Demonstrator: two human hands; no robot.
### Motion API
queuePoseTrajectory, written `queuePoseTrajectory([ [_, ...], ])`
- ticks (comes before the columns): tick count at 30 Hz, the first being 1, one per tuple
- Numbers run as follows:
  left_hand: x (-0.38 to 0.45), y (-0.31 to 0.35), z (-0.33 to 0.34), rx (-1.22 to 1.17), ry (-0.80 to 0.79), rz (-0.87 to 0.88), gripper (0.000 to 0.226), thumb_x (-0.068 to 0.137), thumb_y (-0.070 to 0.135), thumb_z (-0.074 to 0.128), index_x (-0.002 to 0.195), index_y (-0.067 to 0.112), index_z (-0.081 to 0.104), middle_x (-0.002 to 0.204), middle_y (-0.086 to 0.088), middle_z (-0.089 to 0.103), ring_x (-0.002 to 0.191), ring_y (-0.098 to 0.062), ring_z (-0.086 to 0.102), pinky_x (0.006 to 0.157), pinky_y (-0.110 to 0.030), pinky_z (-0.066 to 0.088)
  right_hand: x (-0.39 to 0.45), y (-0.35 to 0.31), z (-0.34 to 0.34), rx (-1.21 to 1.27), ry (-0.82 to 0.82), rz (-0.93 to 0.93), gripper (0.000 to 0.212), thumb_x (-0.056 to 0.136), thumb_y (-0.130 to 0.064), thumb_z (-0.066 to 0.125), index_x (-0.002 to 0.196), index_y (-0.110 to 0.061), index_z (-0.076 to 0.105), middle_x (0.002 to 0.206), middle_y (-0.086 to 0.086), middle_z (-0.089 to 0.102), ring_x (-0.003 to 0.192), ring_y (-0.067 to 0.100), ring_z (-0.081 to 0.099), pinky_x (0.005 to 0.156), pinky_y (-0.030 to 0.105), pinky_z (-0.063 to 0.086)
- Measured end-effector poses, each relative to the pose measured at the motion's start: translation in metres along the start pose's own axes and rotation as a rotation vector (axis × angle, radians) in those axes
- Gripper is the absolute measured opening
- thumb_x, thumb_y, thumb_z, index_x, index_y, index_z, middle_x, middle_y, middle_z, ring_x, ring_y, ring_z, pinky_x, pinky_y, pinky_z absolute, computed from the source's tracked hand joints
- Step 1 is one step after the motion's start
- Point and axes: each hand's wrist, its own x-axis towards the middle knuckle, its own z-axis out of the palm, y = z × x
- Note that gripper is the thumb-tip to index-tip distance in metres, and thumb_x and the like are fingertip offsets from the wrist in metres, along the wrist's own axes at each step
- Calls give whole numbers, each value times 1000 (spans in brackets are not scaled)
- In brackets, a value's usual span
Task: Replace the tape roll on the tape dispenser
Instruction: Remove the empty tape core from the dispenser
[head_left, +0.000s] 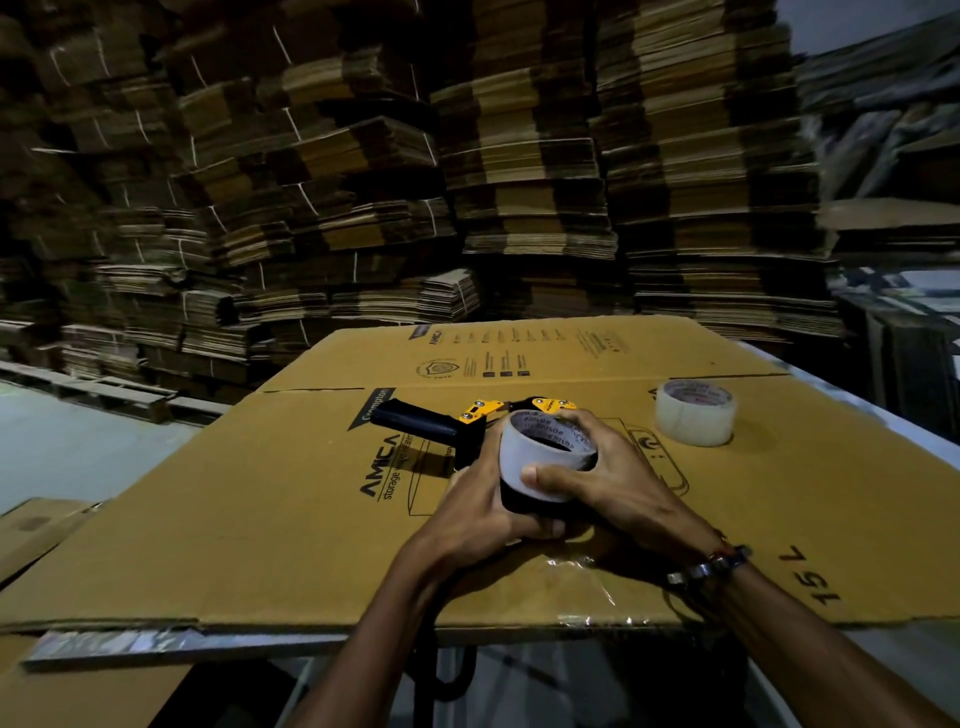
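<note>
A black and yellow tape dispenser (457, 423) lies on a flattened cardboard box (291, 519), its handle pointing left. Over its spool sits a tape roll (524, 457) with a printed cardboard core. My right hand (597, 478) grips this roll, thumb on its near side and fingers over the far rim. My left hand (483, 512) holds the dispenser's black body just below the roll. A second, clear tape roll (695, 419) stands on the cardboard to the right, apart from both hands.
The cardboard sheet lies on a metal table whose edge (156, 644) shows at the front. Tall stacks of flattened cartons (467, 182) fill the background. More cardboard (36, 525) lies at the lower left. Clear tape strips (597, 618) stick to the sheet's front edge.
</note>
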Motion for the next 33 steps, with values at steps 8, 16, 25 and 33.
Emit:
queuePoseTrajectory([
  [8,1,-1,-1,-29,-8,-29,99,61,31,90,134,59,28,123,15,63,115,-15,61,95,-47,54,8,-1,-2,37,-12,15,56,67,-46,83,116,-27,63,105,-4,75,96,12,72,83,34,56],
  [16,1,-1,-1,-84,-22,-53,110,61,35,89,143,56,19,128,8,60,115,-22,62,94,-48,55,11,-1,1,64,15,47,62,64,-56,83,116,-30,63,107,-1,74,97,17,72,88,50,58],
  [25,2,-4,1,-137,0,-130,107,61,40,88,143,54,21,129,7,57,117,-18,58,98,-44,54,8,1,11,208,148,82,57,69,-45,86,118,-28,62,112,1,72,99,21,72,85,47,60],
  [33,0,-5,4,68,47,-153,104,51,61,84,137,47,27,134,5,54,123,-21,53,102,-45,49,-1,-8,9,317,328,153,70,72,-46,82,132,-25,52,118,2,67,97,21,73,74,40,63],
])
